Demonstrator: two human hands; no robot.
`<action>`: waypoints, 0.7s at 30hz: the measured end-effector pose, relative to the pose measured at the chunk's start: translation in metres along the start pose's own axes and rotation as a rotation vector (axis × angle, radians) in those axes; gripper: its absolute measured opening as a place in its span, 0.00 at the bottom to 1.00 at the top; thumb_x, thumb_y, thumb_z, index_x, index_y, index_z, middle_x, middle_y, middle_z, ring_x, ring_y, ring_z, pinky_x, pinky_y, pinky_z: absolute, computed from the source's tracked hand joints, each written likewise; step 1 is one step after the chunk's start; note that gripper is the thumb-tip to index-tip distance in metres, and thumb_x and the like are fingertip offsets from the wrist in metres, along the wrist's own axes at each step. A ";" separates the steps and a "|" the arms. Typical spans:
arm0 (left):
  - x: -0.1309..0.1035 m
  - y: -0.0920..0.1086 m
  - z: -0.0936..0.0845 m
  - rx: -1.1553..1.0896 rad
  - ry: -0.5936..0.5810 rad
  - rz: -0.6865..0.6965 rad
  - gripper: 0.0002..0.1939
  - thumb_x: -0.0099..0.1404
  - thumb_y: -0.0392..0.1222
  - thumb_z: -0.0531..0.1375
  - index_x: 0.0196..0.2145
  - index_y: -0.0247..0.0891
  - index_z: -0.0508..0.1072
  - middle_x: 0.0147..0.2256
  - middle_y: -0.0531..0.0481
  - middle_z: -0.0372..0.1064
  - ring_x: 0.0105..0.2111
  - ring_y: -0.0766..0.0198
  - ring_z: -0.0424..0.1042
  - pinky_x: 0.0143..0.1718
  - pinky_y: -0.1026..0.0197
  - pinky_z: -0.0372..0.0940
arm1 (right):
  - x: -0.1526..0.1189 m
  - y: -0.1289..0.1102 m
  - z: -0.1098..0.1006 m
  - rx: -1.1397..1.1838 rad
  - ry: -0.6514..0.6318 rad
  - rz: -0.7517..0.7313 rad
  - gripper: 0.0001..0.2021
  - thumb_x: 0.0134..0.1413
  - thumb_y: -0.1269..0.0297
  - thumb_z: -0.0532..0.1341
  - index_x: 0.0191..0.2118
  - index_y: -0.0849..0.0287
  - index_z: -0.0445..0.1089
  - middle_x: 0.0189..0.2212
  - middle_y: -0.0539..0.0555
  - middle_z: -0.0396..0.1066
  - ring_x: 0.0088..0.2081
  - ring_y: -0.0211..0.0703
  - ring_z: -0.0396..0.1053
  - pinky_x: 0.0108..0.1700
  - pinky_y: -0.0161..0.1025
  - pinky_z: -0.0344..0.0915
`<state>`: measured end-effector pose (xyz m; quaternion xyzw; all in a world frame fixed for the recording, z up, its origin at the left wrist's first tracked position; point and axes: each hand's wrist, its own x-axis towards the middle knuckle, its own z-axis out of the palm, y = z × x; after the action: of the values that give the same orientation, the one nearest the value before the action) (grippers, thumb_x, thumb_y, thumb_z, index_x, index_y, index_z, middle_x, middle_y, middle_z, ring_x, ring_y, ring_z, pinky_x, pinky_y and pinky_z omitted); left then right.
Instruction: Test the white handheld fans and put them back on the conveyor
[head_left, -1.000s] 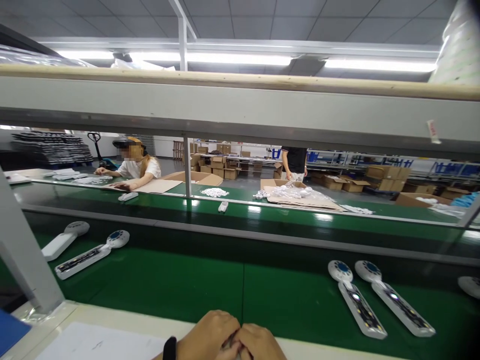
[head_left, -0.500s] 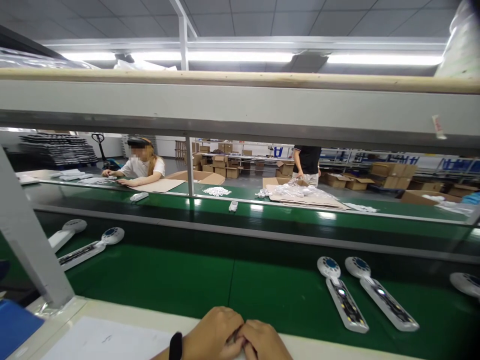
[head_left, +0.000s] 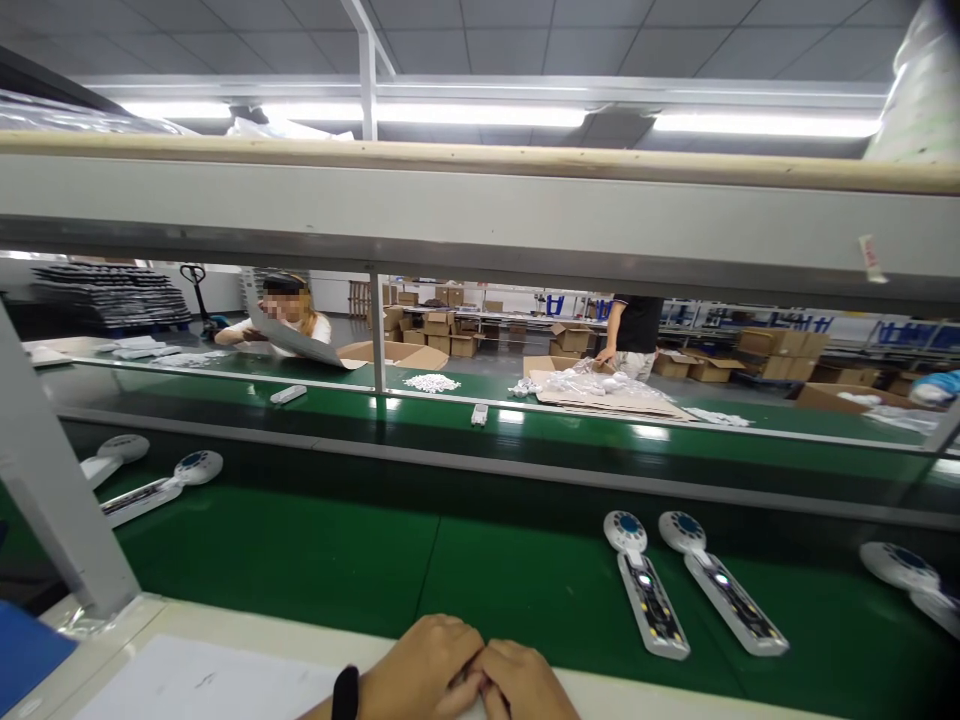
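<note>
My left hand [head_left: 431, 660], with a black band on its wrist, rests at the near edge of the green conveyor belt [head_left: 300, 560]. Against it lies my right hand [head_left: 525, 680]; the two meet at the fingertips and thumbs. Both have curled fingers, and no object shows between them. To the right on the belt lie two white handheld devices with round heads, a nearer-left one [head_left: 652, 605] and another beside it [head_left: 739, 600]. Their handles are open, showing circuit boards with small lights. Neither hand touches a device.
More devices lie at the belt's left, one with an exposed board [head_left: 142, 500], and another at the far right [head_left: 907, 570]. A white paper [head_left: 210, 680] lies on the bench. Metal posts and a shelf [head_left: 480, 210] frame the view. Across the line, one person sits and another stands.
Devices on the near belt have shifted left, while white parts on the far belt moved right. The seated person has lifted a cardboard sheet. My hands have barely moved.
</note>
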<state>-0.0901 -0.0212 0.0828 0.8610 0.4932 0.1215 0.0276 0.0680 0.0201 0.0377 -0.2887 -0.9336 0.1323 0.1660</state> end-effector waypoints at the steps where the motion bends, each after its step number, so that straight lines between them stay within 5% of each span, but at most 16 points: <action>1: 0.000 0.000 -0.001 0.005 -0.002 -0.001 0.05 0.60 0.35 0.54 0.25 0.38 0.63 0.25 0.51 0.69 0.25 0.64 0.66 0.28 0.65 0.57 | 0.000 0.000 0.001 0.002 0.009 -0.001 0.14 0.37 0.80 0.52 0.30 0.59 0.68 0.29 0.54 0.74 0.31 0.43 0.71 0.32 0.33 0.61; 21: 0.002 0.001 -0.002 -0.044 0.008 -0.036 0.08 0.56 0.33 0.55 0.22 0.38 0.59 0.23 0.53 0.67 0.24 0.65 0.65 0.27 0.66 0.55 | 0.001 -0.001 0.001 -0.003 -0.005 0.010 0.13 0.36 0.80 0.53 0.29 0.59 0.68 0.29 0.53 0.74 0.31 0.42 0.70 0.31 0.32 0.60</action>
<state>-0.0886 -0.0207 0.0852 0.8507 0.5058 0.1353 0.0464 0.0666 0.0198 0.0369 -0.2934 -0.9327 0.1324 0.1627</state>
